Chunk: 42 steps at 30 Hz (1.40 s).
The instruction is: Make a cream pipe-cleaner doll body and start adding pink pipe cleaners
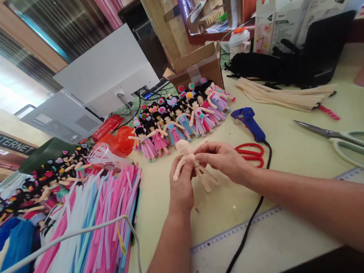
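Over the middle of the table, both hands grip a bare cream-coloured pipe-cleaner doll point(184, 147) with a round head, arms and legs of coiled fuzzy stems. My left hand point(181, 183) pinches its body from the left, below one outstretched arm. From the other side my right hand point(222, 157) closes its fingers at the doll's shoulder and other arm. The fingers partly cover the torso. Just right of my right hand lie red-handled scissors point(251, 154), partly hidden, and a blue glue gun point(249, 123) with a black cord.
Finished dolls point(175, 121) in colourful skirts stand behind the hands. Pink, white and blue pipe cleaners point(90, 235) pile up at left, crossed by a white cable point(62, 235). Large scissors point(361, 143), cream stems point(279, 92) and black stems point(257, 65) lie right. A ruler strip point(226, 236) runs in front.
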Motion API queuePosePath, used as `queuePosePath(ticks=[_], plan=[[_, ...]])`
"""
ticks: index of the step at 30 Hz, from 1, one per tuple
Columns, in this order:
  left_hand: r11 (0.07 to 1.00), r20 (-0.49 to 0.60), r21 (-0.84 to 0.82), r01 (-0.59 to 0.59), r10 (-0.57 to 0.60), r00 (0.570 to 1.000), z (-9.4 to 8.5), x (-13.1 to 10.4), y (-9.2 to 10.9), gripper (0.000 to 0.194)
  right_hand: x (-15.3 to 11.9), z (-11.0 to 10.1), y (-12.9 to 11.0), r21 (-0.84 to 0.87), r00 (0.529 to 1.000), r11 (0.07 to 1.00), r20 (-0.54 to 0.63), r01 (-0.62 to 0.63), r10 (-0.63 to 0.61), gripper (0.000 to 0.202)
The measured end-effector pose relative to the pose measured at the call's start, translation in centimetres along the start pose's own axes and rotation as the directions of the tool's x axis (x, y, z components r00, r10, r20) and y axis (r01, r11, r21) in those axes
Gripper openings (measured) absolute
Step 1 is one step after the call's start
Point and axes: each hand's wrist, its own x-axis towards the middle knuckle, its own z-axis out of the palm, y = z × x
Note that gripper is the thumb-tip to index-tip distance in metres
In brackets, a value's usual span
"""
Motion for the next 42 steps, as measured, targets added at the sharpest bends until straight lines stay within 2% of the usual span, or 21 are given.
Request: queuePosePath(ticks=[4,10,13,16,18,21,23,25,31,34,42], plan=[[0.996,0.054,-0.071,0.058,-0.054,0.997,0.1,-0.1,0.4,0.036,0.1,0.0,0.2,0.000,0.999,1.000,-0.019,-0.030,0.030,0.021],[0.974,0.114,-0.124,0.190,-0.177,0.978,-0.1,-0.2,0.6,0.039,0.2,-0.1,0.3,0.096,0.997,0.992,-0.012,-0.077,0.079,0.024],[0.973,0.212,-0.075,0.217,-0.197,0.957,-0.8,-0.1,1.5,0.051,0.4,-0.6,0.0,0.080,0.998,0.995,-0.023,-0.055,0.057,0.024],[0.970,0.325,-0.029,0.240,-0.217,0.920,-1.6,-0.1,2.5,0.069,0.6,-1.1,-0.1,-0.023,0.999,1.000,-0.045,-0.010,0.009,0.025],[0.967,0.293,-0.030,0.253,-0.233,0.927,-1.9,0.0,2.8,0.066,0.7,-1.2,0.1,-0.122,0.998,0.992,-0.049,0.018,-0.024,0.026],[0.970,0.127,-0.018,0.243,-0.239,0.963,-1.7,0.2,2.4,0.047,0.6,-1.1,0.5,-0.243,0.993,0.964,-0.002,0.113,-0.117,0.022],[0.979,0.053,-0.001,0.206,-0.205,0.977,-1.5,0.3,1.9,0.040,0.6,-1.0,0.8,-0.282,0.985,0.944,0.040,0.171,-0.167,0.020],[0.986,0.027,0.016,0.168,-0.168,0.985,-1.3,0.5,1.6,0.036,0.5,-1.0,0.9,-0.288,0.982,0.939,0.069,0.187,-0.174,0.020],[0.982,0.041,-0.006,0.187,-0.187,0.982,-1.4,0.5,1.7,0.036,0.6,-1.4,0.4,-0.219,0.973,0.956,0.163,0.195,-0.161,0.019],[0.980,0.073,-0.037,0.195,-0.192,0.979,-1.5,0.6,1.6,0.037,0.6,-1.5,0.1,-0.185,0.983,0.975,0.154,0.126,-0.097,0.020],[0.966,0.119,-0.108,0.237,-0.224,0.967,-1.6,0.4,1.4,0.039,0.1,-1.4,-1.0,-0.300,0.985,0.954,0.162,-0.006,0.058,0.030]])
